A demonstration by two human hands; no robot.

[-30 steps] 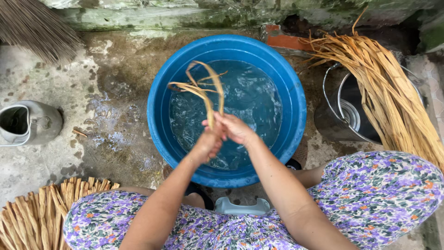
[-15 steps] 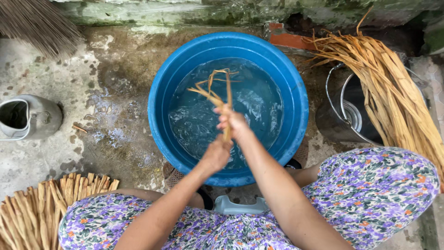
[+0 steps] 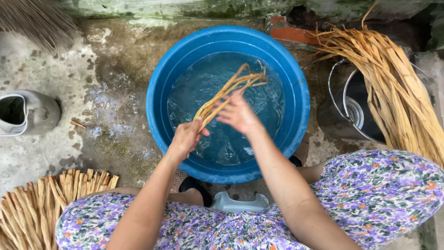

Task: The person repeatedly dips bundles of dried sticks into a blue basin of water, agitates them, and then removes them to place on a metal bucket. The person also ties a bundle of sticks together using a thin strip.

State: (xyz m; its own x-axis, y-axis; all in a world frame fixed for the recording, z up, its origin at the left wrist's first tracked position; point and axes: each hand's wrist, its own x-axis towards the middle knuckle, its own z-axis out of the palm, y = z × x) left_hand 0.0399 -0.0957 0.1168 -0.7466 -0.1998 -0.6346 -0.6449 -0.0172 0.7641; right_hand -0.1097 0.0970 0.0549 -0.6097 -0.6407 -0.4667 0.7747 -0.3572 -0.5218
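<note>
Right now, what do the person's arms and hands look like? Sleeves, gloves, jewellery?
Both forearms are bare up to the frame edge: no sleeves in view. The left hand and right hand wear no gloves; no rings, watch or bracelets show, though the right hand is motion-blurred. The only clothing in view is a garment with a purple, white and orange flower print, over the knees.

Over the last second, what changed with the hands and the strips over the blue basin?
The bundle of tan fibre strips swung from upright to slanting up and right over the water. The left hand dropped lower and grips its near end; the right hand slid along it, fingers spread. The blue basin, the dry strips over the metal bucket and the grey jug stayed put.
</note>
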